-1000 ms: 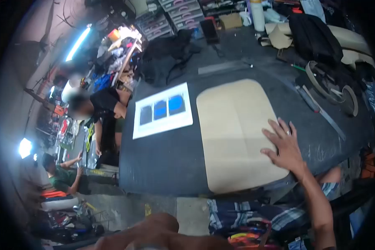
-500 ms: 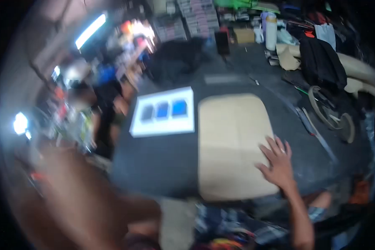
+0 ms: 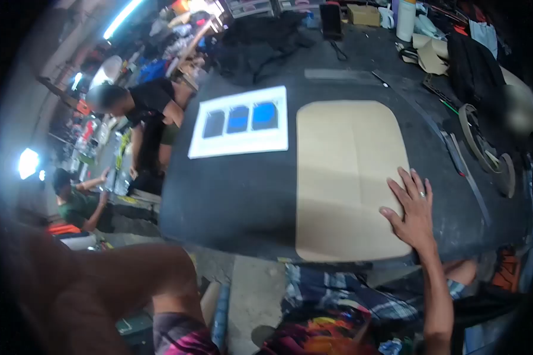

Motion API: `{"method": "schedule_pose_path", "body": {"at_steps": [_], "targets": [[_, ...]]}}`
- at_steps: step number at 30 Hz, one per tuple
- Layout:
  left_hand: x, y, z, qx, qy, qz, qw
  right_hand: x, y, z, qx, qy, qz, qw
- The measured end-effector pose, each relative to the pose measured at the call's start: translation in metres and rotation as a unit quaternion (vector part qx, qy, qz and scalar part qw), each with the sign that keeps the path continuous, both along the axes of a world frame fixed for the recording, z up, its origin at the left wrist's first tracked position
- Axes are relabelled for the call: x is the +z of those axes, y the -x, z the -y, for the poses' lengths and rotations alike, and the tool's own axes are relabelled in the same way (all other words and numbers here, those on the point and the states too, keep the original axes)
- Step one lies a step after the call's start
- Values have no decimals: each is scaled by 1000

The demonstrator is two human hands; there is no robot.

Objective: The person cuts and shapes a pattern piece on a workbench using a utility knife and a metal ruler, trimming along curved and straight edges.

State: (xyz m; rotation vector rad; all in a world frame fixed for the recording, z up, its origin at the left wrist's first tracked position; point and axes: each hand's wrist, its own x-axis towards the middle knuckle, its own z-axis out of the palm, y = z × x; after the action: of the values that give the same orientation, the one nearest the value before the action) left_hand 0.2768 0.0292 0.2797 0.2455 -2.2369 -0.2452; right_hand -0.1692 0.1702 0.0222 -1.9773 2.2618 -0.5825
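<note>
My right hand (image 3: 413, 210), with a ring on one finger, rests palm down on the right edge of a tan rounded sheet (image 3: 352, 189). Its fingers are spread and grip nothing. The sheet lies flat on the dark tabletop (image 3: 231, 201), with a faint crease down its middle. Left of it lies a white printed page (image 3: 240, 145) showing three dark and blue shapes. My bent left arm fills the lower left, large and blurred; its hand does not show.
A cutter (image 3: 455, 155) and a metal ruler (image 3: 475, 192) lie right of the sheet, near curved tan strips (image 3: 472, 139). A phone (image 3: 331, 22), a white bottle (image 3: 405, 21) and a black bag (image 3: 474, 68) are farther back. Two people work at the left.
The view has shifted, so the page and sheet appear higher than half a second ago. My left arm has come up at the lower left over the last second. My right hand stays on the sheet.
</note>
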Motion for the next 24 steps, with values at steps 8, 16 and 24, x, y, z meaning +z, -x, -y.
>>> {"method": "schedule_pose_path", "body": {"at_steps": [8, 16, 24], "targets": [[23, 2, 10, -30, 37, 45, 998, -3, 2, 5, 2, -1, 26, 1000], [29, 10, 13, -43, 5, 118, 992, 6, -2, -9, 5, -40, 7, 999], [-19, 88, 27, -79, 96, 13, 992, 7, -3, 3, -6, -66, -29, 997]]}}
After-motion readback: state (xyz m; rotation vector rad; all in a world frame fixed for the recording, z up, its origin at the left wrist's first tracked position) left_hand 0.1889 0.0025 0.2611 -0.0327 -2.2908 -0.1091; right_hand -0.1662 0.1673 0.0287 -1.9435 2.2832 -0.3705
